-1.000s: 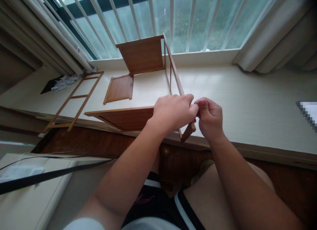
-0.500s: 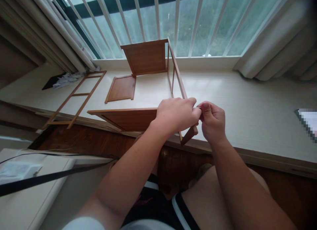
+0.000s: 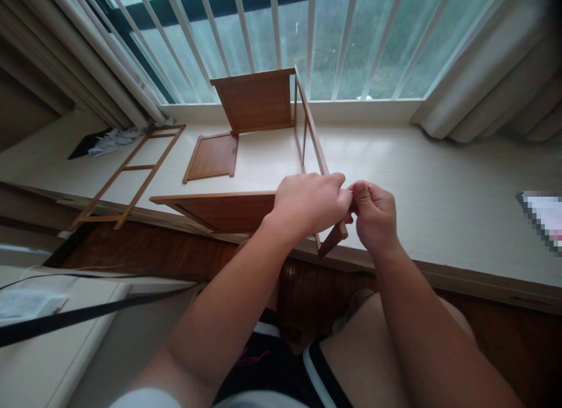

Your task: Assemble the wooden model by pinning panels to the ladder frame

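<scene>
My left hand [image 3: 305,204] is closed around the front part of a wooden frame [image 3: 317,147], where the frame meets a wooden panel [image 3: 219,212]. Fingertips nearly touching it, my right hand [image 3: 375,215] pinches a thin, shiny rod just right of the frame; most of the rod is hidden in the fingers. Standing at the frame's far end is a second wooden panel [image 3: 257,100]. Between the two upright panels a smaller wooden panel [image 3: 213,156] lies flat. The joint under my left hand is hidden.
The parts rest on a pale window ledge [image 3: 408,180]. A ladder-like wooden frame [image 3: 138,168] overhangs its edge at left, near crumpled white material [image 3: 116,141]. A blurred-out flat object [image 3: 544,218] lies far right. A black strap [image 3: 109,308] crosses the white furniture lower left.
The whole view has shifted slightly. My right fingers have closed in a little and turned, and less of the thin rod shows. The left hand keeps its grip on the frame.
</scene>
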The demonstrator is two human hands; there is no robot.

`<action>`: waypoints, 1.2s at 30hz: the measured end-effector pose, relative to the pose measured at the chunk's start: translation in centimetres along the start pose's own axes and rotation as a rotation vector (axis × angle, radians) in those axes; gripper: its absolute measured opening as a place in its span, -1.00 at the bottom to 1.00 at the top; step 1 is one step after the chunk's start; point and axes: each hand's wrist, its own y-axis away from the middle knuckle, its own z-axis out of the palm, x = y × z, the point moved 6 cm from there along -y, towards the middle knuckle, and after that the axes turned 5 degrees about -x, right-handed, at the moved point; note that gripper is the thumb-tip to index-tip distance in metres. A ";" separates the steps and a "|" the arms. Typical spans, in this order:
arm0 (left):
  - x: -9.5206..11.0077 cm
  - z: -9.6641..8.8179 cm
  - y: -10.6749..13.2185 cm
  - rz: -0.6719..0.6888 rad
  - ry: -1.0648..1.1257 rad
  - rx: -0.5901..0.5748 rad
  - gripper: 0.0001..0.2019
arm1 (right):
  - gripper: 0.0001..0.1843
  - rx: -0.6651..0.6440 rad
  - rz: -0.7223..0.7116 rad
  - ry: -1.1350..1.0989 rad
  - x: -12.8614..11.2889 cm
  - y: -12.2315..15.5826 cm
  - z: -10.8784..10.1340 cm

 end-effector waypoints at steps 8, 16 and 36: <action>0.0 0.1 0.0 0.008 -0.010 0.019 -0.56 | -0.50 0.021 -0.030 -0.001 -0.5 -0.1 0.0; 0.0 0.1 -0.1 0.023 -0.023 0.032 -0.54 | -0.48 -0.026 0.009 0.020 0.0 -0.2 0.3; 0.1 0.0 -0.1 0.008 -0.027 0.020 -0.53 | -0.50 -0.010 -0.012 -0.065 0.3 -0.4 0.5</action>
